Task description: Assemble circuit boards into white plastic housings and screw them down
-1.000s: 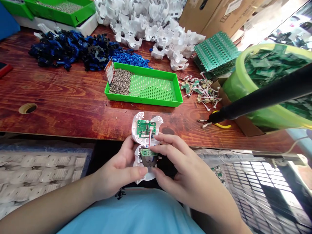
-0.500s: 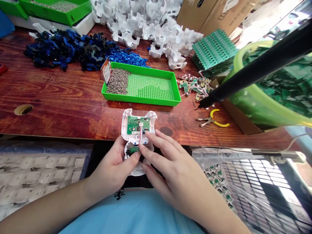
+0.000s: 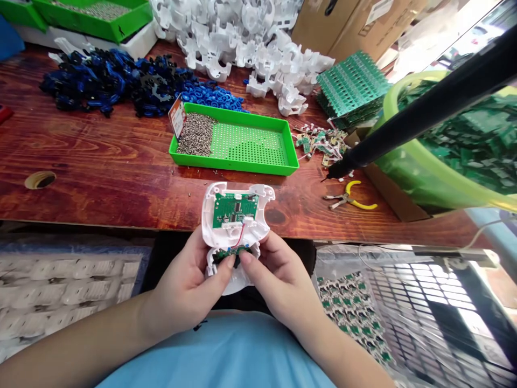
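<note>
Between my hands is a white plastic housing (image 3: 210, 233) in two joined parts. Its upper part carries a green circuit board (image 3: 223, 207), and a red-and-white wire (image 3: 241, 235) runs down from a connector on it. A second, smaller green board (image 3: 221, 254) sits in the lower part, partly covered by my thumbs. My left hand (image 3: 191, 275) grips the left side, its thumb pressed on the lower part. My right hand (image 3: 278, 275) is closed round the right side, thumb beside the left thumb. The fingers behind the housing are hidden.
Ahead lies a green tray (image 3: 234, 165) of small screws. Yellow-handled pliers (image 3: 351, 196) and a black screwdriver-like tool (image 3: 347, 164) are at right. Behind are white shells (image 3: 258, 59), blue-black parts (image 3: 100, 81) and stacked green boards (image 3: 353, 83). A yellow-green tub (image 3: 407, 167) stands right.
My right hand has moved from the wire and upper board to grip the housing's right side, its thumb now on the lower part. The upper part has tilted and looks larger.
</note>
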Motion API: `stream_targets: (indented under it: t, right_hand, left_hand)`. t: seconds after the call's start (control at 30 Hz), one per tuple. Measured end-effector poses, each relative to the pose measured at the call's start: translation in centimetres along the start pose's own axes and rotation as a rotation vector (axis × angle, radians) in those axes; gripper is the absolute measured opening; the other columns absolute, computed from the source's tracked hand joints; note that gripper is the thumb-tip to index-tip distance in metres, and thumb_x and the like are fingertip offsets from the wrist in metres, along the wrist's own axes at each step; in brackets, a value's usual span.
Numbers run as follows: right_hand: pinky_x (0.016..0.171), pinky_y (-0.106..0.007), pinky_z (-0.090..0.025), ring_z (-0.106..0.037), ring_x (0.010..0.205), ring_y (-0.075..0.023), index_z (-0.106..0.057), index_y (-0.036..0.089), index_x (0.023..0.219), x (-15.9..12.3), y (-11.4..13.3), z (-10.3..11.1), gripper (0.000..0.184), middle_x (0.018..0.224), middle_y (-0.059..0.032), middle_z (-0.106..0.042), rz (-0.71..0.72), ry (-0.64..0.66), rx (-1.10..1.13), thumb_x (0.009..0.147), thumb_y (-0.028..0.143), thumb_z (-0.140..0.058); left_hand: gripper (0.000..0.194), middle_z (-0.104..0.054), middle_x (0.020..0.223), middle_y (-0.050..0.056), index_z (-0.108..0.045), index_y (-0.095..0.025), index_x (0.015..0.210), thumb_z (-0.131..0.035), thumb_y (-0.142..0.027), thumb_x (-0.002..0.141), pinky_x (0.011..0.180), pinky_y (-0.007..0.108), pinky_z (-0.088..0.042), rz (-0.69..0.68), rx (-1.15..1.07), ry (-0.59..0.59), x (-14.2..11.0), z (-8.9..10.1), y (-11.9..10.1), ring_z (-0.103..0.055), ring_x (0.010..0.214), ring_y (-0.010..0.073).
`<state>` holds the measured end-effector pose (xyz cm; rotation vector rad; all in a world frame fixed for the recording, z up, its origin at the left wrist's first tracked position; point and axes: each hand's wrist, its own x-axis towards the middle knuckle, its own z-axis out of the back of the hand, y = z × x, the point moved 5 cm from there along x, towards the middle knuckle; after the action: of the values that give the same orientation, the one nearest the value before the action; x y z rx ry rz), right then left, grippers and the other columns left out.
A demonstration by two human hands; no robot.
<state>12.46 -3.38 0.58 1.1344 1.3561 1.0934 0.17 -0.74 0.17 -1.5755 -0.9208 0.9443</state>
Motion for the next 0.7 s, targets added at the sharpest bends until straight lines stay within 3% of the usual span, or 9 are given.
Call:
stream_targets:
  t: [0.2,0.4,0.47,0.53,0.6,0.7]
  right_hand:
    - [0.071,-0.023,-0.050,-0.060,0.077,-0.0122,-0.058,0.019,0.094,0.3,0.5,-0.1,0.013,0.085,-0.0017,-0.062,0.076,-0.059,0.000,0.081,0.022,-0.058]
    - [0.074,-0.024,-0.052,-0.061,0.082,-0.0128,-0.056,0.020,0.102,0.5,0.3,-0.7,0.018,0.092,-0.0029,-0.063,0.091,-0.046,-0.010,0.086,0.026,-0.054]
    - [0.075,-0.027,-0.053,-0.062,0.084,-0.0144,-0.056,0.020,0.103,0.3,0.4,-0.6,0.019,0.094,-0.0043,-0.064,0.064,0.004,-0.090,0.087,0.030,-0.054]
    - [0.077,-0.031,-0.053,-0.062,0.085,-0.0166,-0.058,0.021,0.104,0.1,1.2,0.5,0.020,0.095,-0.0052,-0.063,0.113,-0.038,-0.275,0.088,0.032,-0.055]
    - [0.082,-0.038,-0.052,-0.061,0.091,-0.0199,-0.060,0.026,0.107,-0.4,3.4,3.4,0.021,0.098,-0.0053,-0.061,0.355,-0.325,-0.484,0.086,0.031,-0.057]
    - [0.098,-0.047,-0.042,-0.048,0.117,-0.0276,-0.052,0.042,0.113,-2.5,7.6,9.1,0.036,0.122,-0.0012,-0.047,0.831,-1.024,-0.549,0.079,0.042,-0.063]
  left_hand:
    - [0.041,-0.059,0.129,0.005,-0.046,-0.021,0.130,-0.053,-0.020,0.090,0.102,0.024,-0.040,-0.040,0.076,0.037,-0.1,0.0,-0.5,-0.050,0.123,0.0198]
    - [0.040,-0.059,0.129,0.006,-0.049,-0.020,0.128,-0.057,-0.022,0.088,0.098,0.025,-0.043,0.017,-0.055,0.038,0.1,0.2,-0.3,-0.051,0.122,0.0225]
    - [0.042,-0.061,0.127,0.006,-0.049,-0.022,0.127,-0.060,-0.022,0.087,0.097,0.026,-0.045,0.063,-0.150,0.031,0.3,0.4,-0.1,-0.055,0.118,0.0223]
    - [0.042,-0.064,0.122,0.005,-0.050,-0.024,0.125,-0.063,-0.022,0.085,0.093,0.029,-0.048,0.135,-0.280,0.011,0.6,0.7,0.1,-0.060,0.109,0.0219]
    - [0.039,-0.068,0.111,0.004,-0.054,-0.024,0.119,-0.066,-0.021,0.082,0.085,0.032,-0.052,0.237,-0.410,-0.012,0.9,1.1,0.4,-0.066,0.095,0.0219]
    - [0.034,-0.072,0.091,0.003,-0.060,-0.022,0.108,-0.067,-0.014,0.076,0.070,0.032,-0.055,0.379,-0.529,0.001,1.5,1.4,0.6,-0.070,0.078,0.0225]
